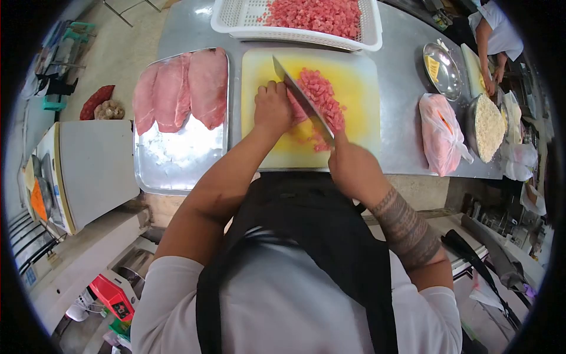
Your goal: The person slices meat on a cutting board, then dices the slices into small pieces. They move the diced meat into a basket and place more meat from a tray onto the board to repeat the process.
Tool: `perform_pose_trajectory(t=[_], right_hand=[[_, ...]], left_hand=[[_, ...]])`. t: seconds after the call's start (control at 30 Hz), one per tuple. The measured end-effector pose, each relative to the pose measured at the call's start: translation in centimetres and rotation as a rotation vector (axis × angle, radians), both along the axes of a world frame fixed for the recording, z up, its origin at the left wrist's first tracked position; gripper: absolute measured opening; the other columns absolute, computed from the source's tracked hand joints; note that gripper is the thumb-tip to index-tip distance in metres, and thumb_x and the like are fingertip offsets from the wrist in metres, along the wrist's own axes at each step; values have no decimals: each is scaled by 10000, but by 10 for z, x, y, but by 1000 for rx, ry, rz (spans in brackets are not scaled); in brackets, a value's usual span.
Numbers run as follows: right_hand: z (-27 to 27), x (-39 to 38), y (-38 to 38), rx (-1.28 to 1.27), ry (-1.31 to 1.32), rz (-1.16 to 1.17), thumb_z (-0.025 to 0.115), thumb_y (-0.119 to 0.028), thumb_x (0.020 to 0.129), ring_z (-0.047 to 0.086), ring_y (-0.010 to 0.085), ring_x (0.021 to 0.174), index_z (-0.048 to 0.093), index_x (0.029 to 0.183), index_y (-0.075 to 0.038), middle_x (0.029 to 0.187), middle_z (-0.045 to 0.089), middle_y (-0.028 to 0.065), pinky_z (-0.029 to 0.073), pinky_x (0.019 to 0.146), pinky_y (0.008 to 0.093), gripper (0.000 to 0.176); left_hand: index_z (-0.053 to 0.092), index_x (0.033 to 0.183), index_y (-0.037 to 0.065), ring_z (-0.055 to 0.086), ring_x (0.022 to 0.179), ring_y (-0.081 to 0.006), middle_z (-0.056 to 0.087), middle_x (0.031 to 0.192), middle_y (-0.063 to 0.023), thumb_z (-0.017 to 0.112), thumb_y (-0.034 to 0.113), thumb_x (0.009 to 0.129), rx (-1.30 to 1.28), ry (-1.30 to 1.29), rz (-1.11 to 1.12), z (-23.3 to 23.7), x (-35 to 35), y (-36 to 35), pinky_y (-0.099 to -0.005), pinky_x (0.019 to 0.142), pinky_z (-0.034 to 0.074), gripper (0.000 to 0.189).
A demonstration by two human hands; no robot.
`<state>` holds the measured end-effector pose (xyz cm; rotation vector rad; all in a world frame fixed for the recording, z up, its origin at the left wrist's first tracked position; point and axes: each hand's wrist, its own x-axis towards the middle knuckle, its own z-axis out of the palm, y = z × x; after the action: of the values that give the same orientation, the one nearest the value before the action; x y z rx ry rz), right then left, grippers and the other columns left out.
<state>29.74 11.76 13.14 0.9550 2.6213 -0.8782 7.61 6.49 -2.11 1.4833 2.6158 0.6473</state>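
Meat cubes [323, 101] lie in a pink heap in the middle of the yellow cutting board [354, 76], which sits on the steel table [401, 53] straight before the person. The left hand [272, 109] presses on the left side of the heap with fingers curled under and knuckles toward the blade, probably so the fingertips are away from the edge while the meat does not slide. The right hand [349, 160] is closed around the handle of the knife [303, 100]; its long blade runs slanted across the heap, tip pointing away from the body. A metal tray [177, 159] with whole meat slabs [183, 88] stands just beside the board on the left, it seems for easy reach. A white basket [236, 23] with more cubes stands beyond the board, near its far edge. On the right, well apart, are a plastic bag [439, 133] and a bowl of white grains [489, 127]; another person's arm [486, 56] works at the far corner.
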Motion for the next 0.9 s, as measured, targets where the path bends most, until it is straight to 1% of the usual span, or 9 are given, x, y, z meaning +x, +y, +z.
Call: perform_pose_trajectory(t=[0.07,0.17,0.27,0.37,0.47,0.57,0.67,0.77,0.9], right_hand=[[-11,-1,-3,-13,20,-3,588,-138,969,701,497,837,504,1153,62,925,699,317,548,770,594,284],[-94,-35,9,123,149,125,587,-159,972,702,494,853,513,1151,67,920,700,314,547,784,595,298],[-88,-53,16,94,133,30,580,-169,970,701,492,858,523,1173,68,919,706,297,549,780,588,317],[-60,-39,28,41,94,-41,563,-168,980,710,481,940,547,1153,-8,1013,718,297,556,826,582,236],[-38,-6,13,38,107,-35,557,-169,983,708,489,933,539,1123,-4,1014,720,292,556,816,583,217],[4,9,-5,9,-89,-44,563,-152,980,714,489,918,534,1149,10,985,723,293,556,802,586,235],[-9,3,-10,-15,-49,-9,563,-130,973,718,487,894,530,1172,23,944,722,297,559,788,589,253],[-62,-43,-3,11,152,-39,561,-190,992,702,496,902,509,1127,28,939,705,307,547,804,598,262],[-86,-63,20,64,157,-17,562,-210,1000,701,500,903,510,1151,33,949,702,313,545,801,598,290]], left_hand=[[608,1147,25,588,1031,-372,613,1134,-154,806,359,822,-15,25,23,-21,-4,4,-508,889,494,507],[610,1156,14,588,1027,-377,616,1124,-166,788,367,855,6,15,-45,9,0,-2,-508,893,494,497],[610,1148,3,588,1003,-383,618,1117,-174,718,291,900,16,73,-21,5,-1,-2,-497,878,497,394],[609,1144,-2,585,976,-376,616,1109,-180,662,208,908,59,-49,-9,-14,-19,-1,-486,870,497,320],[626,1151,-11,600,1019,-400,624,1115,-214,586,46,865,-8,-22,-107,14,-17,-14,-498,952,507,294],[631,1164,1,604,1017,-400,628,1116,-202,565,41,847,-71,12,-98,14,-13,-16,-498,950,509,325],[630,1171,-2,601,994,-393,626,1107,-199,557,58,865,7,7,-71,6,-11,-14,-493,938,511,321],[623,1157,-6,594,982,-393,619,1101,-197,567,65,864,20,58,-88,-5,-15,-14,-490,923,510,307],[616,1137,-11,588,963,-395,612,1097,-195,573,70,868,-7,43,-91,6,-14,-15,-492,905,503,283]])
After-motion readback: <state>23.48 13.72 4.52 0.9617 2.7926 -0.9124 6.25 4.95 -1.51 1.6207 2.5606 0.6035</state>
